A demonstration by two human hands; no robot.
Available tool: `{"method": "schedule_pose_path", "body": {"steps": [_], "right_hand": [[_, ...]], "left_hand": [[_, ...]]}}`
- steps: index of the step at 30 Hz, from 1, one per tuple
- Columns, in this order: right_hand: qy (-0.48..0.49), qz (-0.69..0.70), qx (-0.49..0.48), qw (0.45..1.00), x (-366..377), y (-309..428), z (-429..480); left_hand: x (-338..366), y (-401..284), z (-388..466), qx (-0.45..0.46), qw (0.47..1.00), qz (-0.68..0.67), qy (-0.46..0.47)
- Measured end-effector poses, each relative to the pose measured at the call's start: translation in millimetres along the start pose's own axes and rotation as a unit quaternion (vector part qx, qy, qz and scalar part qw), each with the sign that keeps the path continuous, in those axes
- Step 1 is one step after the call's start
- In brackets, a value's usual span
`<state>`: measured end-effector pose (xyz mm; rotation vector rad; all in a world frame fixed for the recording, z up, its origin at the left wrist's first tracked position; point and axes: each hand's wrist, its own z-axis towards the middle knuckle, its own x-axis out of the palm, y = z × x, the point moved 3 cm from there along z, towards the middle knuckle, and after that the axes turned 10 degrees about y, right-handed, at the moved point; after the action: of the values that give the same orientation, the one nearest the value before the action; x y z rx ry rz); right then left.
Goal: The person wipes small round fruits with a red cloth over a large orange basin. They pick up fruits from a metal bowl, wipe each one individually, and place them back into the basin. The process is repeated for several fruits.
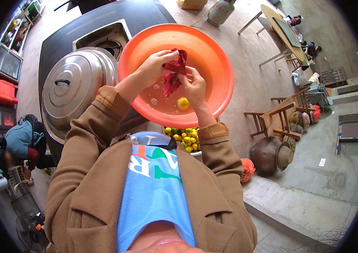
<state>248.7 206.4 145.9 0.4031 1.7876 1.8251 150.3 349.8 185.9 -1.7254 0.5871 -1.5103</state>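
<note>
Over a large orange plastic basin [153, 38], my left hand [160, 61] grips the upper part of a dark red cloth [179, 61]. My right hand [194, 83] pinches the same cloth lower down, and a loose end of it hangs towards the water. Inside the basin, a yellow-orange citrus fruit [183, 103] sits in the water close to my right hand. White suds drift on the water to the left of the fruit. Below the basin's near rim, a container full of small green, yellow and orange citrus fruits [187, 137] shows partly; the rest is hidden.
Left of the basin are a large lidded steel pot [71, 90] and a gas burner [111, 47] on a dark counter [59, 38]. A person [24, 139] bends at far left. Rightward are a wooden chair [277, 118], a brown jar [266, 155] and a gas cylinder [221, 13].
</note>
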Motion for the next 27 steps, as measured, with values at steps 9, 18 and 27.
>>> {"method": "schedule_pose_path", "body": {"steps": [9, 18, 27], "right_hand": [[0.063, 0.453, 0.064, 0.887, -30.4, 11.5, -4.8], [0.031, 0.467, 0.040, 0.883, -28.0, 18.1, -1.2], [0.241, 0.411, 0.074, 0.876, 20.6, 29.3, -7.1]], "left_hand": [[-33.1, 2.8, -14.8, 0.012, 0.999, 0.032, 0.004], [-44.0, 14.5, -22.8, 0.105, 0.847, 0.476, -0.213], [-23.8, 81.0, -18.1, -0.048, 0.975, -0.201, 0.080]]}}
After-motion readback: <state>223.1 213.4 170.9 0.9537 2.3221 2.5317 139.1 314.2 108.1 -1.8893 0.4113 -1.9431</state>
